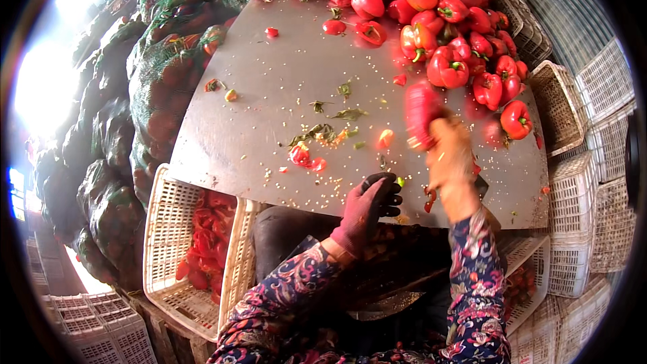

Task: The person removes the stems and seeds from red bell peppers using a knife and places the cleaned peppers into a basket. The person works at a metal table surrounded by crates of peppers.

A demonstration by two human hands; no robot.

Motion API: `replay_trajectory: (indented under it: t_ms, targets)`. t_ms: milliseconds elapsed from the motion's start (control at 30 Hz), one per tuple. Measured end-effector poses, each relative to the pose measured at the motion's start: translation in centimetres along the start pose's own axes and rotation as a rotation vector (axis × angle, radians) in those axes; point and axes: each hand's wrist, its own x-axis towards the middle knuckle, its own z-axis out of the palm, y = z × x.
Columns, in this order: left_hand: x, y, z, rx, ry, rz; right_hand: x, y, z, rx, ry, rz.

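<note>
My left hand (pixel 368 208), in a pink glove with dark fingertips, is held over the near edge of a metal table (pixel 263 81); its fingers are curled apart and nothing shows in it. Blurred by motion, my right hand (pixel 449 154), in an orange-tan glove, grips a red bell pepper (pixel 422 114) above the table. Beyond it lies a heap of red bell peppers (pixel 447 66) at the back right. Red pepper scraps (pixel 301 155), wilted leaves (pixel 349 114) and scattered pale seeds lie on the tabletop.
A white plastic crate (pixel 162 242) of red pepper pieces (pixel 210 242) stands at the table's near left; another crate (pixel 538 263) with pepper pieces is at lower right. Green mesh sacks (pixel 162 81) are piled along the left. Stacked crates (pixel 571 212) line the right side.
</note>
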Motion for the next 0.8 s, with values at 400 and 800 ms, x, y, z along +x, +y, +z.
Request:
replay_trajectory:
  t_ms: [400, 800]
  targets:
    - [0.3, 5.7, -1.8, 0.013, 0.512, 0.756, 0.2, 1.7, 2.8, -0.65, -0.169, -0.354]
    - [2.7, 7.2, -4.8, 1.905, 0.685, 0.462, -3.7, 3.2, -1.5, -0.453, -0.248, -0.144]
